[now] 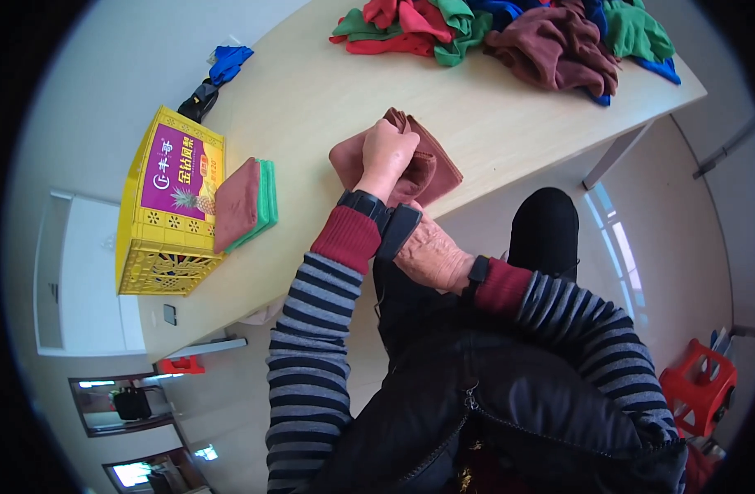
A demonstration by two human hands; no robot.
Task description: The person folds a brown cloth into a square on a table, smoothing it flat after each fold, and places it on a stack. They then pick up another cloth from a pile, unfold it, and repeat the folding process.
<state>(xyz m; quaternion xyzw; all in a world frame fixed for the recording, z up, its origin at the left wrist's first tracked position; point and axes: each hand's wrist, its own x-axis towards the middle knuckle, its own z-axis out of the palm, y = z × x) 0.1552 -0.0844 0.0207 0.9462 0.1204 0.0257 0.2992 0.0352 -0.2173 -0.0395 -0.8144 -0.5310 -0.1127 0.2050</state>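
By the desk's (312, 99) near edge: left hand (390, 156) grasping brown cloth (439, 160)

Folded, the brown cloth is lying along that edge, the left grip clenching its bunched middle. Just beside the left wrist, the right hand (433, 255) is hiding its fingertips, so I cannot tell its grip. Toward the left end, a folded stack (236, 202) is resting beside a yellow crate (170, 193); toward the right corner, a mixed pile (554, 49) is spreading.

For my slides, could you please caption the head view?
Left hand gripping a brown cloth on a pale table, right hand close by, yellow crate at left, heaped cloths beyond.
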